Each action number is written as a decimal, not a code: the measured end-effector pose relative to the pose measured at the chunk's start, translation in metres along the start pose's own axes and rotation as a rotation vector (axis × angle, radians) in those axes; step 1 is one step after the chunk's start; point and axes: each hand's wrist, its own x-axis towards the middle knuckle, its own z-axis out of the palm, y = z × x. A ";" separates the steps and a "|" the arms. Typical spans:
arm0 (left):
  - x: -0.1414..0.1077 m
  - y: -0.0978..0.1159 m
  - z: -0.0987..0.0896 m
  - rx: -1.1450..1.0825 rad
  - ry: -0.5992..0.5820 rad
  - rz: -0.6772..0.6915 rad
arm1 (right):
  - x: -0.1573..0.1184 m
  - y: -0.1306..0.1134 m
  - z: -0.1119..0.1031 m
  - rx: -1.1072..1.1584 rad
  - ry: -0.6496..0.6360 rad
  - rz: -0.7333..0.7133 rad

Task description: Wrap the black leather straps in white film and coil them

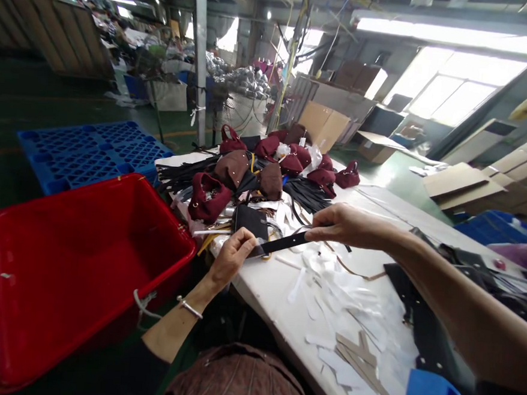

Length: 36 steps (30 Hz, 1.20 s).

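Flat black leather-like strap (284, 243) spans both hands

The strap looks light, thin and bendable though fairly firm, probably smooth and hardly fragile; pinching it flat near each end seems the surest hold. The left hand (232, 255) has its fingers closed on the near-left part, while the right hand (345, 224) pinches farther right. The strap's exposed middle lies between the two sets of fingers, above the white worktop (259, 287).

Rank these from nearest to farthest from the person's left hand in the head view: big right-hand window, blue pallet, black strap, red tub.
1. Black strap: one end in the left hand.
2. Red tub: to that hand's left.
3. Blue pallet: also left, beyond the tub.
4. Big window: far right, in the background.
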 end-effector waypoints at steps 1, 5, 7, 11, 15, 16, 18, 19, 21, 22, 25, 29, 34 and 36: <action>0.003 0.007 0.012 0.007 -0.037 0.013 | 0.002 -0.005 0.006 0.005 -0.005 -0.032; 0.017 0.031 0.053 -0.058 -0.157 0.046 | 0.001 -0.017 0.018 0.029 -0.018 -0.183; 0.021 0.034 0.062 -0.086 -0.155 0.057 | -0.006 -0.006 0.013 0.057 -0.063 -0.161; 0.021 0.032 0.074 -0.009 -0.172 0.070 | -0.026 0.029 0.007 0.174 -0.148 -0.016; 0.024 0.037 0.100 0.113 -0.183 0.227 | -0.032 0.044 0.024 0.469 -0.080 0.016; 0.027 0.039 0.108 0.138 -0.171 0.285 | -0.032 0.046 0.029 0.551 -0.036 0.030; 0.032 0.041 0.123 0.181 -0.158 0.361 | -0.033 0.051 0.038 0.683 0.028 0.075; 0.034 0.040 0.129 0.189 -0.156 0.366 | -0.034 0.054 0.041 0.729 0.021 0.097; 0.037 0.037 0.138 0.148 -0.147 0.308 | -0.037 0.064 0.043 0.810 -0.077 0.114; 0.036 0.034 0.142 0.097 -0.146 0.256 | -0.039 0.069 0.042 0.860 -0.135 0.107; 0.025 0.021 0.149 -0.048 -0.202 0.128 | -0.048 0.087 0.037 1.004 -0.168 0.053; 0.005 0.004 0.162 0.213 -0.255 0.161 | -0.056 0.110 0.035 1.043 0.018 0.051; 0.010 -0.007 0.176 0.624 -0.185 0.401 | -0.065 0.138 0.046 0.983 -0.102 0.028; 0.020 -0.007 0.176 0.722 -0.195 0.483 | -0.071 0.148 0.051 1.075 -0.175 -0.050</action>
